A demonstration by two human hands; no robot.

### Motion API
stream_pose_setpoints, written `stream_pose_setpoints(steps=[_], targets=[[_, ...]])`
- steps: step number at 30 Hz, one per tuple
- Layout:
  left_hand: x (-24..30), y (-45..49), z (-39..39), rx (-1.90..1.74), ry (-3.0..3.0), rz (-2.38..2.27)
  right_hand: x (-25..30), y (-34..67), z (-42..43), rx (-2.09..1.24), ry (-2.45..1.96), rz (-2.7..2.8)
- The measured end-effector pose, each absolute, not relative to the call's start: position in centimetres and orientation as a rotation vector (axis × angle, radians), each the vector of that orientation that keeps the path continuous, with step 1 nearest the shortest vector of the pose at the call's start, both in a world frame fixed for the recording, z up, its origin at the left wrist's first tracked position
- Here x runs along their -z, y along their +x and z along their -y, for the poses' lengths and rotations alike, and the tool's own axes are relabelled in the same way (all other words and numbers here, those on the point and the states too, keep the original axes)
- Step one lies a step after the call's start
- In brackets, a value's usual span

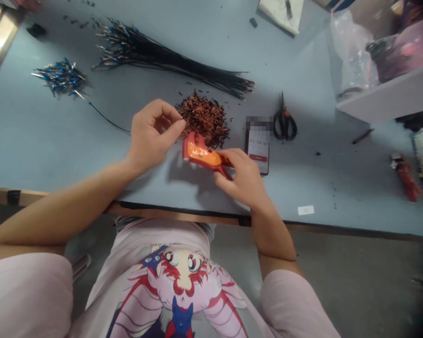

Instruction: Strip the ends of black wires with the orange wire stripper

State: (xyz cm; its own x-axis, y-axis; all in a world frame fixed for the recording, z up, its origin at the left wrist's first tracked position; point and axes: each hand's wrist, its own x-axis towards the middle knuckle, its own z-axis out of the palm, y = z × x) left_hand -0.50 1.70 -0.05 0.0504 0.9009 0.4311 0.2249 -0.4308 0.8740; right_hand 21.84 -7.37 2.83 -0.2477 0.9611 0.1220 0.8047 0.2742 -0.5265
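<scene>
My right hand (241,176) grips the handles of an orange wire stripper (200,152), held just above the blue table (38,141). My left hand (153,134) hovers beside the tool's head, thumb and forefinger pinched together near its jaws; a thin black wire (107,119) trails left from behind it, but what the pinch holds is too small to make out. Just behind the tool lies a heap of copper-coloured wire scraps (204,117).
A long bundle of black wires with blue terminals (169,61) lies across the back. A small pile of blue-tipped pieces (61,77) is at the left. A phone (258,148) and black scissors (285,122) lie right of the scraps. A white shelf (391,94) stands far right.
</scene>
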Motion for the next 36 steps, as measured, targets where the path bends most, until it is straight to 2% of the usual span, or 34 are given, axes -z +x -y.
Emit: stream_pose_setpoints(steps=[2,8,11,15,29,36], targets=[[-0.1,-0.5,-1.6,-1.374,1.694,-1.128,-3.3,22.9,7.2,-0.692,-1.519,1.955],[0.4,-0.4,-1.3,-1.264,1.584,-1.030,-3.3,23.5,6.9,-1.562,-1.295,1.291],[0.5,-0.1,-1.2,-1.267,1.590,-1.007,-2.6,22.2,6.8,-1.791,-1.282,1.036],[0.5,0.2,-0.8,-1.296,1.599,-1.000,-2.3,20.9,6.8,-1.872,-1.285,0.842],[0.3,0.6,0.2,-1.290,1.551,-0.977,-2.3,21.3,7.3,-1.963,-1.077,0.788],[-0.6,0.8,1.4,-1.096,1.431,-0.929,-2.0,21.0,7.4,-2.019,-0.895,0.758]])
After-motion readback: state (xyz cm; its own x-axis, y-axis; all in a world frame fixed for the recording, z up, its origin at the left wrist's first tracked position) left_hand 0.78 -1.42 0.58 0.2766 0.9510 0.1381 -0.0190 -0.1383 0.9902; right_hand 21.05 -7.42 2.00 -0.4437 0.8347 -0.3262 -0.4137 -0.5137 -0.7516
